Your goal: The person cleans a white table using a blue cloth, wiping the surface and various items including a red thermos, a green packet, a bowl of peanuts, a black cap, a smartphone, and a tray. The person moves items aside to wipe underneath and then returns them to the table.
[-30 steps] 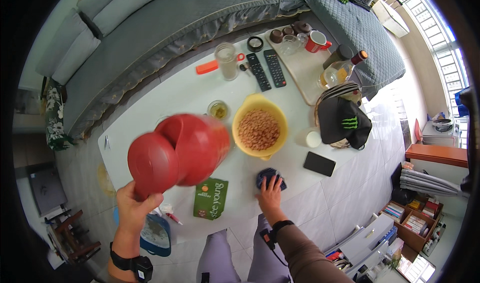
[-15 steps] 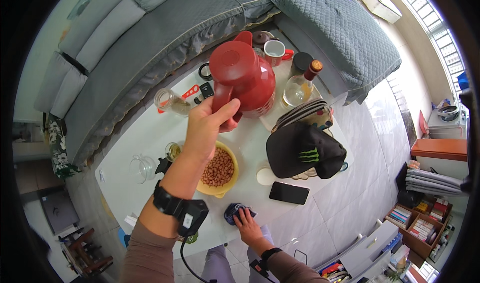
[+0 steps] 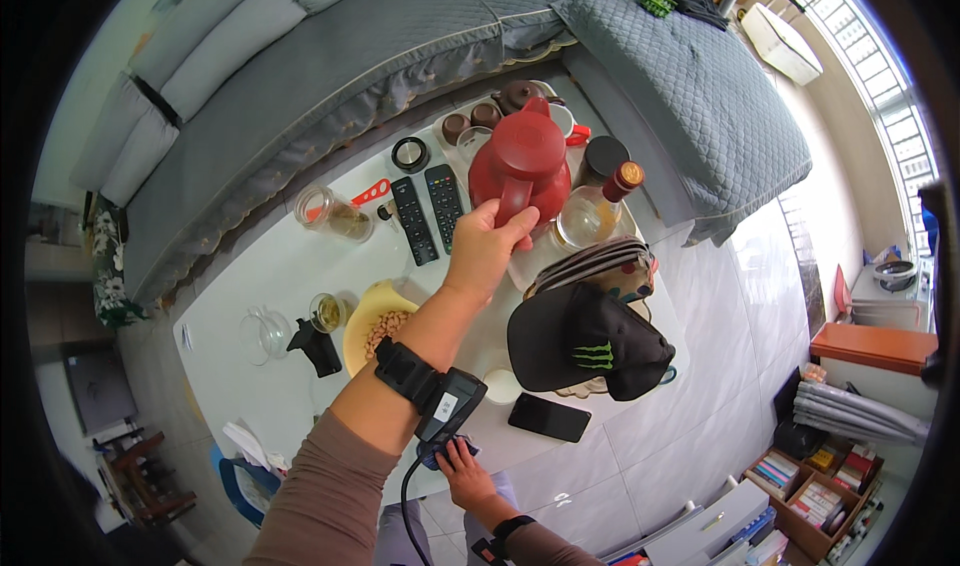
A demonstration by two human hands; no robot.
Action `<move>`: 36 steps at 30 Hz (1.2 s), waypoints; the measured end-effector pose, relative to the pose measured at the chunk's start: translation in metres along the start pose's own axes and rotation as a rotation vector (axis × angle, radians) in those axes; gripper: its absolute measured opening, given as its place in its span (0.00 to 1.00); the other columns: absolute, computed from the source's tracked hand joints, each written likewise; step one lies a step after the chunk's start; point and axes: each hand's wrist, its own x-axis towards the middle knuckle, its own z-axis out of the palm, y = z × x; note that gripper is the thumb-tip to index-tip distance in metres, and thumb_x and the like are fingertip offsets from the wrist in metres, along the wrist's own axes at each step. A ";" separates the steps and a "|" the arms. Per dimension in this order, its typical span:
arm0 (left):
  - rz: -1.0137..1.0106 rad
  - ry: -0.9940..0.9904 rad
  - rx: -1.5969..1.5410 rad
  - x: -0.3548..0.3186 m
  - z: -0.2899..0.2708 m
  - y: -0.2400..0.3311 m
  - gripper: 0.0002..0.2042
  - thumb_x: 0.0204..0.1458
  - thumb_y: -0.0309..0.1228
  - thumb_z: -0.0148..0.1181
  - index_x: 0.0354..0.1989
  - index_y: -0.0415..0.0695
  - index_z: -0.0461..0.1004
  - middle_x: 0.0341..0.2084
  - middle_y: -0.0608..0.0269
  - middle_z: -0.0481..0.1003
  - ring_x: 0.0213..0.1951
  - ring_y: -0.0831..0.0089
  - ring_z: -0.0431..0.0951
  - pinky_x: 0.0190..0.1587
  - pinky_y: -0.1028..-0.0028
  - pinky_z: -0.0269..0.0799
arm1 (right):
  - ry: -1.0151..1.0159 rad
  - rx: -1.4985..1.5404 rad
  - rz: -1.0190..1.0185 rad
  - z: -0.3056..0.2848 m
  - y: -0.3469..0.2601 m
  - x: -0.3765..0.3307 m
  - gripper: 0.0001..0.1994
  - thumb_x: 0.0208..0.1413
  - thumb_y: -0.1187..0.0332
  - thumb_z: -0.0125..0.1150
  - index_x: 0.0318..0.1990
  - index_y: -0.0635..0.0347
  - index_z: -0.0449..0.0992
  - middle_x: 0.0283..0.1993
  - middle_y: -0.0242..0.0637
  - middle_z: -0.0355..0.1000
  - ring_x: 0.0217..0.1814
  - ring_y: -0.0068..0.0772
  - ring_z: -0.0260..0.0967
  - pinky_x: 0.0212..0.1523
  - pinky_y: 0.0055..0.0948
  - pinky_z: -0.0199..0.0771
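Observation:
My left hand is closed around the handle of a red thermos jug, which is at the far side of the table over the tray. Whether its base touches the tray is hidden. Down at the near table edge, my right hand rests closed on a dark blue cloth, partly covered by my left forearm. Close by the jug are brown teacups, a brown teapot, a red-handled mug, a black-lidded jar and a clear bottle.
Left of the jug lie two remotes and a glass jar. A yellow bowl of nuts, a small glass of tea and a glass pitcher stand nearer. A black cap and a phone occupy the right side.
My left hand has carried the jug right and lowered it toward the tray. The remotes and teacups now show. My right hand stays on the cloth; the view has shifted somewhat.

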 end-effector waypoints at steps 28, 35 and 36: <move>0.024 -0.032 -0.100 0.017 0.011 -0.020 0.08 0.55 0.35 0.58 0.35 0.44 0.75 0.23 0.71 0.74 0.27 0.85 0.67 0.32 0.82 0.62 | 0.832 0.251 0.412 -0.398 0.173 0.121 0.30 0.45 0.56 0.68 0.54 0.60 0.68 0.51 0.49 0.70 0.56 0.49 0.67 0.55 0.37 0.65; 0.039 -0.042 -0.128 0.020 0.014 -0.026 0.09 0.55 0.34 0.58 0.38 0.43 0.76 0.24 0.70 0.74 0.26 0.85 0.67 0.32 0.82 0.61 | 0.833 0.126 0.548 -0.401 0.165 0.141 0.22 0.48 0.55 0.65 0.47 0.58 0.71 0.36 0.47 0.76 0.41 0.52 0.73 0.42 0.41 0.71; 0.044 -0.048 -0.125 0.020 0.015 -0.026 0.09 0.55 0.34 0.58 0.38 0.43 0.76 0.24 0.70 0.74 0.26 0.85 0.67 0.31 0.82 0.61 | 0.841 0.115 0.530 -0.402 0.164 0.140 0.21 0.48 0.54 0.64 0.46 0.58 0.72 0.35 0.47 0.76 0.40 0.52 0.73 0.41 0.41 0.71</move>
